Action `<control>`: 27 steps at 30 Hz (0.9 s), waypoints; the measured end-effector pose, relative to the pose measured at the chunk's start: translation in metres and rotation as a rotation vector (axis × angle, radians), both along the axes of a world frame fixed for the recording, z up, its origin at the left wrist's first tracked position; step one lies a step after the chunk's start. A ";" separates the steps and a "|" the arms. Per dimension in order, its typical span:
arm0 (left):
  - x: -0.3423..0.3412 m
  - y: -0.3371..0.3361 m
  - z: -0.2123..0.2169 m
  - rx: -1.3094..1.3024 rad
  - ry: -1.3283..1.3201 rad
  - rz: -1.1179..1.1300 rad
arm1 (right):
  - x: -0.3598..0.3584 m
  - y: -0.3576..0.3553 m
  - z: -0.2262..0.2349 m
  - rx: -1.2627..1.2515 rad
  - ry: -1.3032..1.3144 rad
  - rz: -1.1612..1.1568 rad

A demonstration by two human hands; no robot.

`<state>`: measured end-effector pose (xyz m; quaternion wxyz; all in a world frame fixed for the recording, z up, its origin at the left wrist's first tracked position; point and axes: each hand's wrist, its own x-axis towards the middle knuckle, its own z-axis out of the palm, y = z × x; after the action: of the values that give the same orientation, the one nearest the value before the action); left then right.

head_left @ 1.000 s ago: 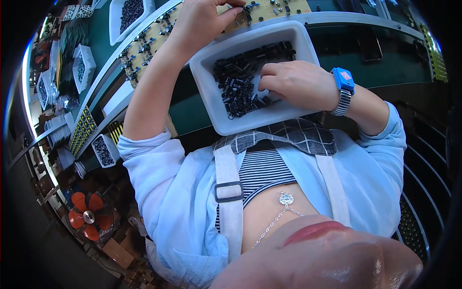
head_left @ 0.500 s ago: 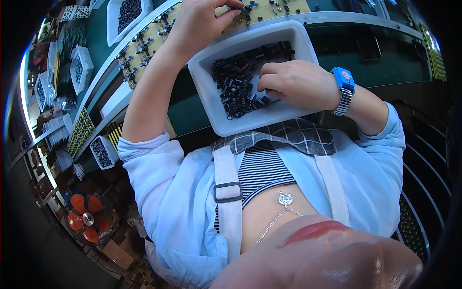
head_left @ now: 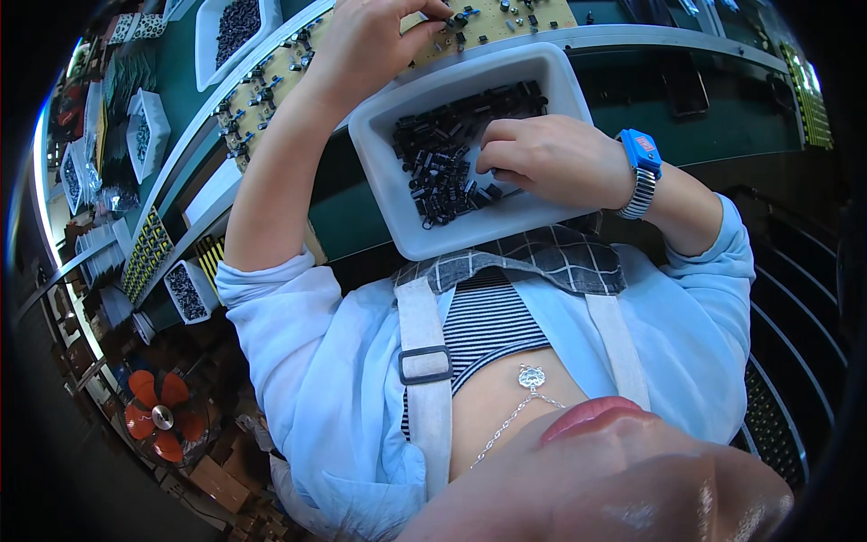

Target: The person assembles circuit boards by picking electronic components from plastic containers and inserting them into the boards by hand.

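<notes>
A white plastic tray [head_left: 578, 95] in front of me holds a heap of small black cylindrical parts [head_left: 442, 176] that look like capacitors. My right hand [head_left: 555, 163], with a blue device on a metal band [head_left: 641, 154] at its wrist, reaches inside; its fingers are curled and closed by a dark part, mostly hidden. Beyond the tray lies a tan circuit board [head_left: 506, 23] studded with small components. My left hand [head_left: 384, 41] is over that board, thumb and forefinger pinched together beside a black part [head_left: 453, 22]; what lies between the fingertips cannot be made out.
A metal rail [head_left: 650, 38] runs along the bench between board and tray. At the left are a white bin of dark parts [head_left: 200, 41], smaller bins [head_left: 188, 291], and a red-bladed fan [head_left: 163, 415] lower down. A dark phone-like object [head_left: 685, 86] lies at the right.
The whole view has shifted slightly. Both hands keep nearly the same places, the left at the board and the right in the tray; the right fingers have closed a little more.
</notes>
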<state>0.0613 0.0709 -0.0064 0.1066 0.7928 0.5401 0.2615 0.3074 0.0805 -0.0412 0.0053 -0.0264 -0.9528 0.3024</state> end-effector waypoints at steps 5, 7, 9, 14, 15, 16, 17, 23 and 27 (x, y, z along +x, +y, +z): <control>0.000 0.000 0.001 0.063 0.031 -0.023 | -0.001 0.000 0.003 -0.035 0.025 -0.022; 0.001 -0.002 -0.001 0.054 0.035 -0.003 | -0.001 -0.001 0.003 -0.042 0.021 -0.023; 0.001 -0.002 -0.002 0.047 0.039 0.014 | -0.002 -0.001 0.003 -0.049 0.016 -0.027; 0.005 0.000 -0.006 0.157 0.134 -0.023 | 0.000 0.000 -0.001 -0.078 0.081 -0.057; 0.009 0.000 -0.004 0.158 0.131 -0.026 | 0.001 0.002 0.000 -0.078 0.079 -0.061; 0.015 -0.002 0.001 0.208 0.170 0.007 | 0.001 0.005 0.002 -0.132 0.189 -0.102; 0.020 -0.005 0.005 0.259 0.207 0.040 | 0.002 0.008 0.004 -0.184 0.298 -0.144; 0.050 -0.063 -0.009 -0.306 0.143 -0.191 | -0.004 0.074 0.030 -0.219 0.432 -0.677; 0.068 -0.089 -0.034 -0.291 0.308 -0.276 | -0.006 0.098 0.005 -0.261 0.531 -0.725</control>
<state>0.1290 -0.0179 -0.0402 0.1708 0.8659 0.4685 0.0399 0.3017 0.1788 -0.0357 0.3509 -0.2795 -0.8019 0.3945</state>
